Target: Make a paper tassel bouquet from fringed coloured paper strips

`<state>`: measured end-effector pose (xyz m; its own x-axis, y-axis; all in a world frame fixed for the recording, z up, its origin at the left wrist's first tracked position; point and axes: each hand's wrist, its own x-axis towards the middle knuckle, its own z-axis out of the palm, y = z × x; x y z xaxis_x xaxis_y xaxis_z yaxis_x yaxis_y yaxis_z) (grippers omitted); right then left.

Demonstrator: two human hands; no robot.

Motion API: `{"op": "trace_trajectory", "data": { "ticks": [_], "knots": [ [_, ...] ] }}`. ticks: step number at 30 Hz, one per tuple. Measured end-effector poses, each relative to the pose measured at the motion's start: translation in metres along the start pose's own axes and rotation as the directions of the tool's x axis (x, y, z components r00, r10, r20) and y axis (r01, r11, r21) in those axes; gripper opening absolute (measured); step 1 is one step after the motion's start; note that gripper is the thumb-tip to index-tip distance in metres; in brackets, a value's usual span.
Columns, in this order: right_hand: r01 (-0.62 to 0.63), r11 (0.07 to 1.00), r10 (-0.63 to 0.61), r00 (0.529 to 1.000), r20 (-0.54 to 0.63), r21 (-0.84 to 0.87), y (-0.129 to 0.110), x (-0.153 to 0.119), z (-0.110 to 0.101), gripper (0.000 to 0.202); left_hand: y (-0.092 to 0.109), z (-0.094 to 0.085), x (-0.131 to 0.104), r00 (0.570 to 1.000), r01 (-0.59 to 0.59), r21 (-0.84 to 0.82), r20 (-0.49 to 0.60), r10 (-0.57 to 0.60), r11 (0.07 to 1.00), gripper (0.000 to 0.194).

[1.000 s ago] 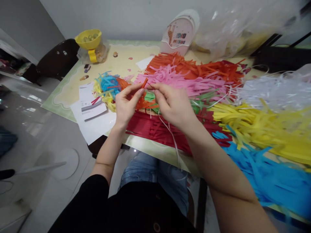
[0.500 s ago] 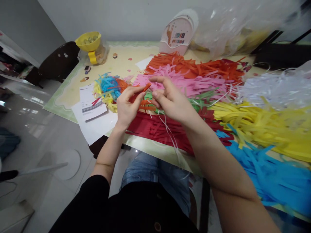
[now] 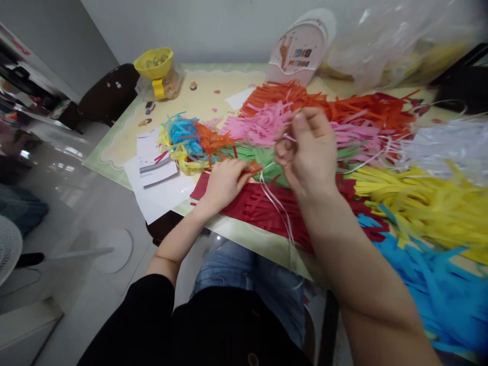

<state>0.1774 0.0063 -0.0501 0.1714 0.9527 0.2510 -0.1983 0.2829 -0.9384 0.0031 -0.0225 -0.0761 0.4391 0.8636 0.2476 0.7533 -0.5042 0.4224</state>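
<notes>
My left hand (image 3: 226, 184) rests low over the table, its fingers closed on a bunch of orange paper strips (image 3: 254, 166). White string (image 3: 275, 201) hangs from the tip of this bunch, across dark red strips (image 3: 263, 206) and over the table edge. Raised to the right, my right hand (image 3: 311, 147) has its fingers curled in a pinch. A length of the string runs from the orange tip towards these fingers; their exact grip is partly hidden. Green strips (image 3: 274, 156) lie between the hands, with pink strips (image 3: 259, 124) behind.
Yellow strips (image 3: 423, 195) and blue strips (image 3: 438, 279) spread to the right, near white strips (image 3: 446, 150). A mixed tassel bundle (image 3: 185, 137) lies left beside papers (image 3: 156, 178). A yellow bowl (image 3: 154, 63), a pink-and-white container (image 3: 295, 53) and plastic bags (image 3: 381, 40) stand behind.
My right hand has moved up and right, away from the orange tip. My left hand has lowered with the orange strips. The view has shifted slightly left.
</notes>
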Motion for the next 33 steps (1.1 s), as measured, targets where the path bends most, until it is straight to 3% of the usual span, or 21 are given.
{"op": "trace_trajectory", "data": {
  "ticks": [2, 3, 4, 5, 6, 7, 8, 9, 10, 12, 13, 15, 17, 22, 28, 31, 33],
  "knots": [
    [0.005, 0.993, 0.001, 0.999, -0.048, 0.116, 0.000, 0.002, -0.003, 0.043, -0.020, -0.006, 0.006, 0.986, -0.053, -0.113, 0.152, 0.070, 0.992, 0.013],
    [0.018, 0.991, -0.012, 0.999, -0.048, 0.135, -0.001, 0.002, -0.004, 0.043, -0.036, -0.014, 0.011, 0.985, -0.052, -0.168, 0.152, 0.078, 0.984, 0.016],
    [0.030, 0.989, -0.025, 0.999, -0.040, 0.143, -0.002, 0.002, -0.005, 0.043, -0.055, -0.024, 0.019, 0.995, -0.019, -0.201, 0.089, 0.038, 0.979, 0.019],
    [0.040, 0.988, -0.036, 0.999, -0.028, 0.148, -0.002, 0.001, -0.006, 0.043, -0.076, -0.038, 0.028, 0.998, 0.047, -0.177, -0.043, -0.056, 0.983, 0.022],
    [0.044, 0.988, -0.042, 0.999, -0.013, 0.146, -0.003, 0.000, -0.006, 0.042, -0.098, -0.052, 0.038, 0.966, 0.130, -0.104, -0.212, -0.150, 0.986, 0.021],
    [0.042, 0.989, -0.043, 0.999, 0.004, 0.141, -0.002, 0.000, -0.006, 0.042, -0.118, -0.067, 0.048, 0.908, 0.216, -0.047, -0.358, -0.218, 0.975, 0.020],
    [0.037, 0.990, -0.040, 0.999, 0.019, 0.133, -0.001, -0.001, -0.005, 0.042, -0.135, -0.080, 0.058, 0.867, 0.279, -0.003, -0.429, -0.254, 0.960, 0.020],
    [0.030, 0.992, -0.034, 0.999, 0.032, 0.125, 0.000, -0.001, -0.005, 0.043, -0.147, -0.090, 0.067, 0.870, 0.305, 0.051, -0.420, -0.257, 0.951, 0.019],
    [0.021, 0.993, -0.026, 0.999, 0.045, 0.116, 0.001, -0.001, -0.004, 0.043, -0.154, -0.095, 0.074, 0.909, 0.285, 0.112, -0.347, -0.231, 0.952, 0.018],
    [-0.001, 0.995, -0.006, 0.997, 0.071, 0.095, 0.004, -0.001, -0.002, 0.045, -0.151, -0.094, 0.079, 0.989, 0.144, 0.220, -0.059, -0.134, 0.965, 0.018],
    [-0.010, 0.996, 0.003, 0.996, 0.085, 0.086, 0.005, -0.001, -0.002, 0.045, -0.144, -0.088, 0.078, 0.991, 0.058, 0.266, 0.097, -0.087, 0.962, 0.018],
    [-0.021, 0.996, 0.013, 0.994, 0.105, 0.082, 0.007, -0.002, 0.000, 0.045, -0.127, -0.072, 0.072, 0.945, -0.080, 0.365, 0.324, -0.046, 0.928, 0.022],
    [-0.022, 0.995, 0.011, 0.993, 0.118, 0.096, 0.008, -0.003, 0.002, 0.045, -0.115, -0.059, 0.063, 0.916, -0.158, 0.471, 0.399, -0.049, 0.868, 0.029],
    [-0.006, 0.995, -0.008, 0.990, 0.144, 0.098, 0.007, -0.008, 0.008, 0.045, -0.116, -0.051, 0.055, 0.942, -0.145, 0.547, 0.331, -0.054, 0.824, 0.055],
    [-0.004, 0.998, -0.006, 0.987, 0.159, 0.065, 0.008, -0.010, 0.008, 0.047, -0.127, -0.056, 0.063, 0.937, -0.154, 0.534, 0.345, -0.048, 0.831, 0.033],
    [-0.007, 1.000, 0.005, 0.986, 0.165, 0.013, 0.012, -0.008, 0.006, 0.050, -0.135, -0.068, 0.070, 0.976, -0.022, 0.421, 0.205, -0.072, 0.907, 0.028],
    [-0.005, 0.997, 0.019, 0.984, 0.178, -0.078, 0.015, -0.003, 0.010, 0.050, -0.140, -0.080, 0.073, 0.989, 0.099, 0.217, 0.091, -0.121, 0.971, 0.027]
  ]
}}
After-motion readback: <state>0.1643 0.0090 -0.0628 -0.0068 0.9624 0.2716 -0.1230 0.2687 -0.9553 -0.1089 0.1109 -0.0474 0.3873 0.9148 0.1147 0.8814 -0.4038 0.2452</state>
